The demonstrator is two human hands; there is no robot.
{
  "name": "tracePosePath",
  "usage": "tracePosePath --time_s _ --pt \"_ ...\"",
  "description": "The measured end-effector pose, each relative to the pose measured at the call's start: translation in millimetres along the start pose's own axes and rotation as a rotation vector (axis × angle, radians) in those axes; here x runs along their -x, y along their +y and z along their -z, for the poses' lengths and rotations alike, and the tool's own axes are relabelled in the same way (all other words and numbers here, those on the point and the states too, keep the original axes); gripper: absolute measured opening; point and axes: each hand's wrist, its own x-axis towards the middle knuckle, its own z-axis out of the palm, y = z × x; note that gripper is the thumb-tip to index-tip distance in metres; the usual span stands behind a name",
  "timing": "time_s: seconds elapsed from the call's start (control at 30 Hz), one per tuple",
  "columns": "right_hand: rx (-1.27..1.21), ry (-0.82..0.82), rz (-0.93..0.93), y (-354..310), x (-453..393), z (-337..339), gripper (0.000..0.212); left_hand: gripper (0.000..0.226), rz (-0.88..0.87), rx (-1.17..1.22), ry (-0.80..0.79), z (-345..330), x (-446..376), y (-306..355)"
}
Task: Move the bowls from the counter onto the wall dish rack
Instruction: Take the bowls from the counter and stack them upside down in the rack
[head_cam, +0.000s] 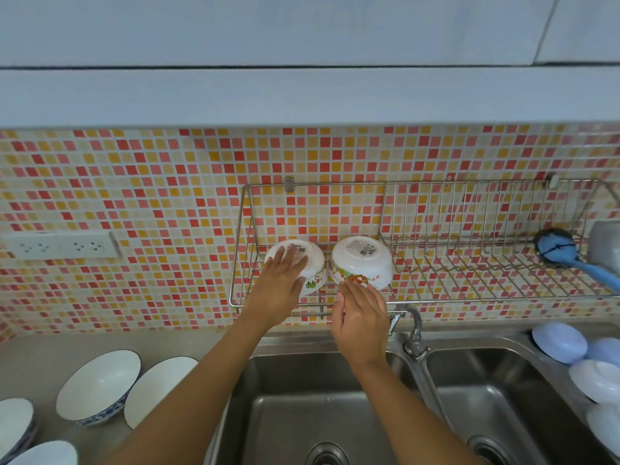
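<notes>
Two white cartoon-printed bowls sit upside down, tilted, in the left end of the wire wall dish rack (436,298). My left hand (280,283) lies spread over the left bowl (313,263), fingers across its base. My right hand (360,313) hovers just below the right bowl (364,260), fingertips at its rim, and I cannot tell whether they touch it. On the counter at lower left stand several white bowls with blue patterned outsides (99,385), (157,387), open side up and leaning.
A double steel sink (302,414) lies under my arms, with a tap (414,330) between the basins. A blue scrub brush (563,251) rests at the rack's right end. Pale blue and white bowls (558,342) sit upturned at right. A wall socket (60,245) is at left.
</notes>
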Motion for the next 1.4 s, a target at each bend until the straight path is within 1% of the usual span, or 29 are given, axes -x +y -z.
tracePosePath --time_s 0.13,0.2,0.27,0.3,0.37,0.47,0.57,0.67,0.7,0.77,0.9,0.93,1.07,1.23,1.3,1.4 --pt "0.108 -0.165 -0.060 -9 -8 10 0.051 0.072 -0.036 -0.081 -0.024 -2 8 2" --pt "0.164 -0.280 -0.119 -12 -16 17 0.065 0.072 -0.058 -0.084 -0.020 -1 10 3" --pt "0.171 -0.432 -0.168 -14 -25 22 0.079 0.065 -0.068 -0.090 -0.009 1 13 5" --pt "0.157 -0.498 -0.188 -14 -28 24 0.080 0.061 -0.072 -0.093 0.000 1 15 5" --pt "0.157 -0.589 -0.211 -13 -34 26 0.074 0.060 -0.064 -0.100 0.014 1 19 6" --pt "0.204 -0.635 -0.203 -13 -38 27 0.068 0.070 -0.030 -0.137 -0.017 -1 18 6" --pt "0.243 -0.627 -0.178 -13 -36 25 0.070 0.068 0.003 -0.165 -0.060 -3 15 7" --pt "0.256 -0.530 -0.126 -13 -28 24 0.083 0.068 0.039 -0.170 -0.040 -4 19 9" --pt "0.251 -0.495 -0.114 -12 -25 23 0.085 0.067 0.050 -0.179 -0.020 -6 23 9" --pt "0.247 -0.438 -0.105 -12 -20 22 0.082 0.064 0.074 -0.200 0.027 -8 32 11" --pt "0.219 -0.402 -0.110 -10 -9 20 0.069 0.058 0.082 -0.203 0.088 -10 50 10" --pt "0.216 -0.396 -0.101 -8 -8 20 0.067 0.058 0.090 -0.179 0.082 -10 54 10" --pt "0.215 -0.402 -0.078 -7 -8 23 0.068 0.063 0.104 -0.107 0.094 -13 62 7" --pt "0.198 -0.395 -0.078 -9 -7 25 0.079 0.061 0.146 -0.113 0.078 -9 65 11" --pt "0.196 -0.393 -0.074 -8 -5 25 0.078 0.062 0.146 -0.116 0.085 -8 68 13" --pt "0.169 -0.350 -0.098 -10 -1 24 0.069 0.060 0.154 -0.112 0.098 -8 72 14"
